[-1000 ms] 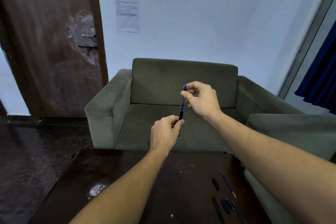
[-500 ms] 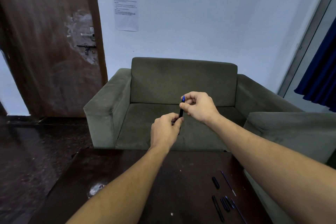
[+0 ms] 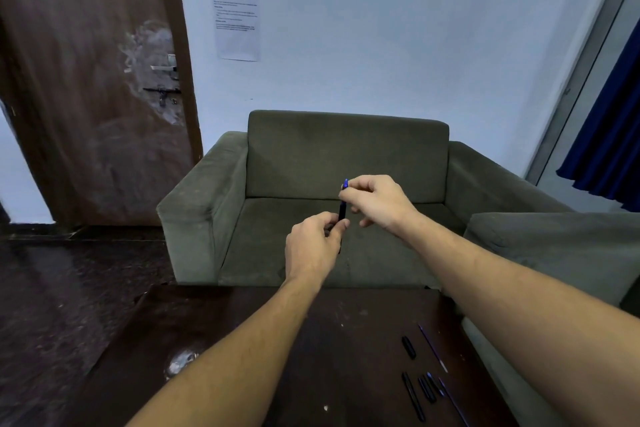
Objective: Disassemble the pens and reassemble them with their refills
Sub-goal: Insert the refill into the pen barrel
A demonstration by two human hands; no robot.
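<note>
At frame centre, I hold the pen [image 3: 342, 211] roughly upright in front of the sofa [image 3: 346, 156]. My left hand [image 3: 313, 243] pinches the black barrel low down. My right hand [image 3: 375, 201] pinches the blue top end. Loose pen parts [image 3: 426, 390] and a thin refill [image 3: 433, 348] lie on the dark table [image 3: 242, 340] at lower right.

The pen [image 3: 342, 210] stands almost upright in mid-air, a black body with a bright blue end on top. The left hand [image 3: 313, 246] grips its lower part and the right hand [image 3: 375, 199] pinches the blue top. On the dark table [image 3: 242, 340], off to the right, loose parts lie. A short black cap [image 3: 408, 347] sits just beside a thin slanting refill [image 3: 433, 348] with a pale tip. Nearer lie a long black barrel [image 3: 413, 396], two short black pieces [image 3: 426, 389], a blue-tipped piece [image 3: 434, 383] and a second refill [image 3: 453, 402], all close together.
</note>
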